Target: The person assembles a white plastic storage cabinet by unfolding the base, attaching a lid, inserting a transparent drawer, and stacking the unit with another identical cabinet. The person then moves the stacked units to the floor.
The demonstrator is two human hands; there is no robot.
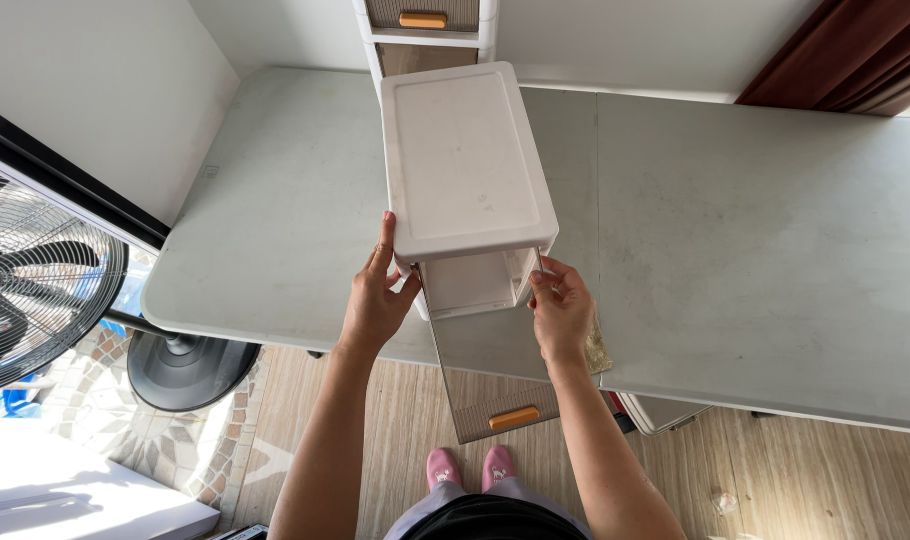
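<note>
Left hand (pixel 375 305) and right hand (pixel 562 312) each grip a lower corner of the white drawer frame (pixel 465 165), held between them above the desk (pixel 755 240). A grey drawer with orange handle (pixel 502 395) hangs just below the hands; a fan (pixel 35 275) stands well to the left

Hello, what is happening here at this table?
A person holds a white plastic drawer-unit frame over the grey table, the left hand on its left edge and the right hand on its right edge. The frame's slot is empty. A grey drawer with an orange handle sticks out below it, past the table edge. A black fan stands at the left.
</note>
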